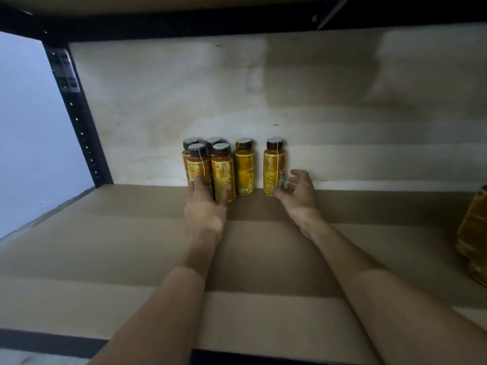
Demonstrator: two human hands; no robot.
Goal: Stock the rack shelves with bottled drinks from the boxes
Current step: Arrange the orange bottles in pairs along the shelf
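Observation:
Several yellow-labelled drink bottles with dark caps stand upright at the back of the brown shelf board (131, 246). A tight cluster sits on the left, with a front bottle (222, 167) and its neighbour (196, 160). A single bottle (244, 164) stands beside them, and the rightmost bottle (274, 162) stands apart. My left hand (205, 206) reaches in with straight fingers touching the lower parts of the two front cluster bottles. My right hand (300, 192) is loosely spread just right of the rightmost bottle, its thumb at the bottle's base.
A black perforated upright (79, 122) frames the shelf's left side, and the dark beam (184, 22) of the shelf above runs overhead. A pale back panel (316, 88) closes the rear. A yellow wrapped pack of bottles (474, 233) sits at the right edge.

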